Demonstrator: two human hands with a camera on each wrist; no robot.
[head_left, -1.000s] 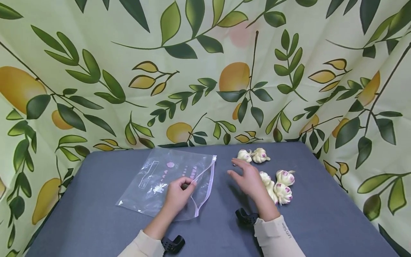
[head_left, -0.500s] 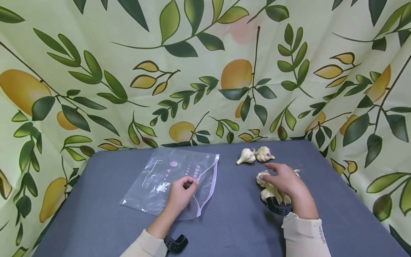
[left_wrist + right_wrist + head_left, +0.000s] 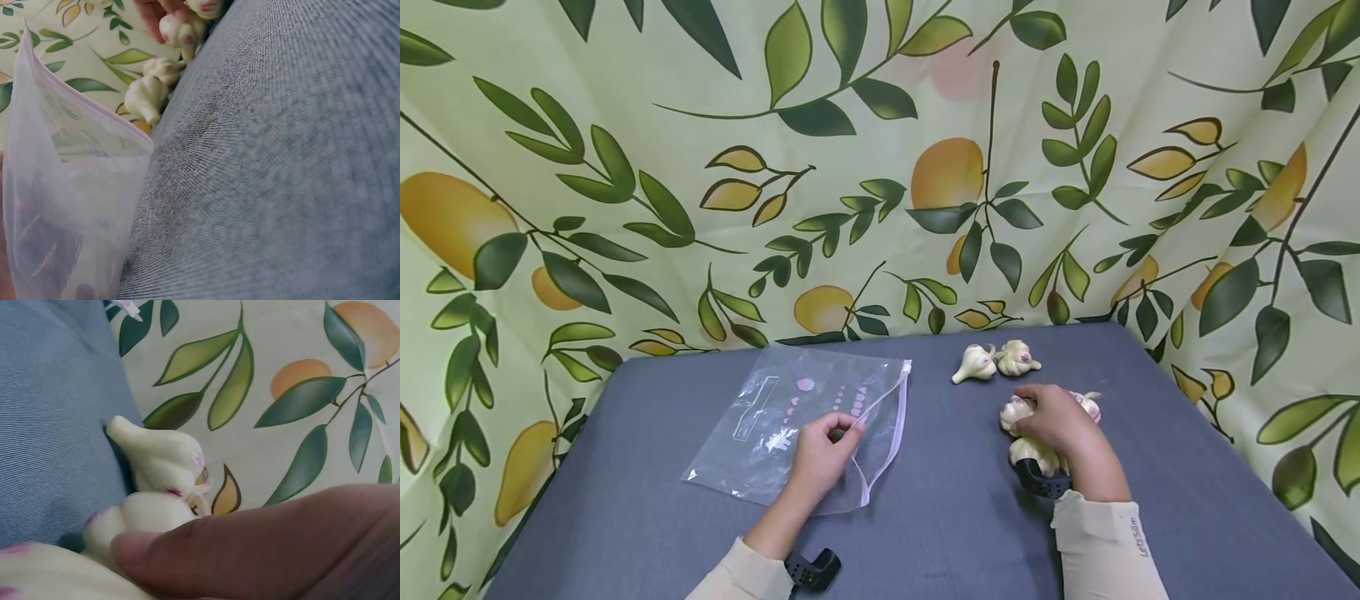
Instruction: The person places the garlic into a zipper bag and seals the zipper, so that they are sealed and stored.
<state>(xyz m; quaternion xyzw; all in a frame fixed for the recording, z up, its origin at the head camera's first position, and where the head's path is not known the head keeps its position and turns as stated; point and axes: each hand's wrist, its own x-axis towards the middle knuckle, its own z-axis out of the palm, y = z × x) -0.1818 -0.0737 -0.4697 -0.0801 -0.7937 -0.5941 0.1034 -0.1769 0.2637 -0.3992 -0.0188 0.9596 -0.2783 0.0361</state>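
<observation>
A clear zip bag (image 3: 737, 450) with pink print and a pale zip strip lies on the left of the table. My left hand (image 3: 822, 454) pinches the bag's upper layer near its mouth, and the left wrist view shows that mouth (image 3: 94, 106) gaping. Over the cluster of garlic bulbs on the right, my right hand (image 3: 1063, 425) has thumb and fingers around a garlic bulb (image 3: 1013, 414). In the right wrist view the thumb (image 3: 169, 559) presses against its side. Another garlic bulb (image 3: 1030, 454) sits in front, partly covered by the wrist strap; one more (image 3: 1087, 406) shows behind the hand.
Two garlic bulbs (image 3: 976, 363) lie side by side farther back on the grey-blue table (image 3: 940, 533). A leaf-and-fruit printed curtain (image 3: 850, 208) rises behind the table's back edge. Black camera mounts (image 3: 814, 570) are strapped to both wrists.
My right hand has moved right from beside the two back bulbs to the cluster, then come down and closed on a garlic bulb. The left hand keeps its pinch on the bag.
</observation>
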